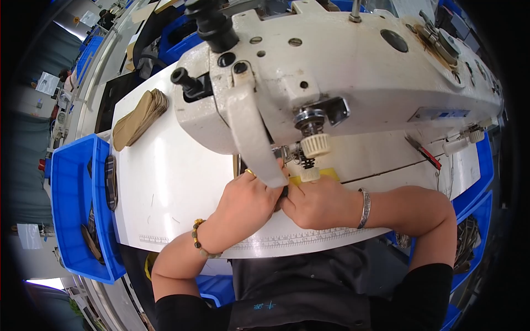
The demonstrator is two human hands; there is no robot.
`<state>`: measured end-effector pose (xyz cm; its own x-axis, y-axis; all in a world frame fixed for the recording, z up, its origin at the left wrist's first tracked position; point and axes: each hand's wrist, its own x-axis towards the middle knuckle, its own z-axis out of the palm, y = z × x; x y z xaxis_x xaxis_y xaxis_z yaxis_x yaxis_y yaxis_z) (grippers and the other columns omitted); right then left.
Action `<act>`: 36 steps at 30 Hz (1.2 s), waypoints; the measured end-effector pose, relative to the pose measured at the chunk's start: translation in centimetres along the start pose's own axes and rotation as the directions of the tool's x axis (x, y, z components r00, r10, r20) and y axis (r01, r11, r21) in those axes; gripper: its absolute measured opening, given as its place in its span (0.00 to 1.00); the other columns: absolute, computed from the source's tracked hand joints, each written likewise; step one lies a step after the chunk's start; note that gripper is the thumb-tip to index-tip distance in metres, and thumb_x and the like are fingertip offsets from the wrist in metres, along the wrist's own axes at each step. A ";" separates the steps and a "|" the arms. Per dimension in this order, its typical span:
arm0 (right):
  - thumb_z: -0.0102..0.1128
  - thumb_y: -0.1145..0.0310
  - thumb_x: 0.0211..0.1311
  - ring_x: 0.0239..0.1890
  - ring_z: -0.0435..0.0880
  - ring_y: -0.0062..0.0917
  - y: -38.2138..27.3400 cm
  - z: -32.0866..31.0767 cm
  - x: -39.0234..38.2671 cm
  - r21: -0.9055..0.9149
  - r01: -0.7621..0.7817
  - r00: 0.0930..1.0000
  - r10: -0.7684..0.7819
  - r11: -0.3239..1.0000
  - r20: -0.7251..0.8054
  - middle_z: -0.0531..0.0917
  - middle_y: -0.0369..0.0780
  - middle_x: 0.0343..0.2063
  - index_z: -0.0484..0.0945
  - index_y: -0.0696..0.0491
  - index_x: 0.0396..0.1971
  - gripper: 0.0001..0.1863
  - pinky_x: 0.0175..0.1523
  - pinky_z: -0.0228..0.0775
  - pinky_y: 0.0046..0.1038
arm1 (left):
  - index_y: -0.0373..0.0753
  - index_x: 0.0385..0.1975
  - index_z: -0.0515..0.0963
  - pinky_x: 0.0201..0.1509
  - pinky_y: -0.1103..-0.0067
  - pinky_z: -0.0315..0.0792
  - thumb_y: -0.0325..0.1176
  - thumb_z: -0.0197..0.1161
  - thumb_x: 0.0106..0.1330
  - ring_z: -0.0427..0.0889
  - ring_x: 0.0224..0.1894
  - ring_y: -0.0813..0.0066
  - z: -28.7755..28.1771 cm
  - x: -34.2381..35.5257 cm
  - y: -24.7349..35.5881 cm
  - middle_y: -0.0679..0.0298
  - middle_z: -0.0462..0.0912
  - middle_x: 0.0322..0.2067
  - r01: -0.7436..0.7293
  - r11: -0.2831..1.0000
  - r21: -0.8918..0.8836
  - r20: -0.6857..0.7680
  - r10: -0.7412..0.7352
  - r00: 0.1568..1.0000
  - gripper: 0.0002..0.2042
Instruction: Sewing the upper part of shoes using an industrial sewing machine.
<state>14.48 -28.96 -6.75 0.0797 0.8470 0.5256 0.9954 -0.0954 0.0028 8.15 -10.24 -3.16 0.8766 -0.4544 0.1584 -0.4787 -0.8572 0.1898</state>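
Dark workpiece (284, 192) — one, mostly hidden — sits at the near side of the sewing machine (287, 60), the left hand (243, 203) and right hand (319, 203) curled against it; I cannot tell whether either clamps it. Beside the machine on the worktop (165, 187): one yellow piece (330, 173), one red-handled tool (429, 156) — leftward, one brown stack (138, 121).

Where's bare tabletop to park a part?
Biggest: white tabletop left of the left hand, bounded by the tan sole-shaped stack, blue plastic bin and printed ruler strip. Smaller: between the right forearm and slim red-and-black tool. Crowded: around the white sewing machine's front end, where the right hand meets the left.
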 end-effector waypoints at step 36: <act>0.60 0.69 0.48 0.14 0.76 0.23 0.7 -0.1 0.0 -0.018 -0.001 0.999 0.001 1.000 -0.034 0.75 0.35 0.16 0.80 0.58 0.30 0.10 0.20 0.69 0.24 | 0.46 0.39 0.85 0.42 0.73 0.76 0.28 0.67 0.51 0.85 0.42 0.71 -1.1 0.8 -2.9 0.69 0.87 0.39 -0.034 0.999 0.012 -0.140 0.036 0.989 0.14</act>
<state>15.18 -29.10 -6.71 0.0785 0.8286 0.5543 0.9942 -0.1060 0.0177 10.17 -7.91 -2.52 0.8434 -0.4461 0.2996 -0.5077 -0.8441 0.1726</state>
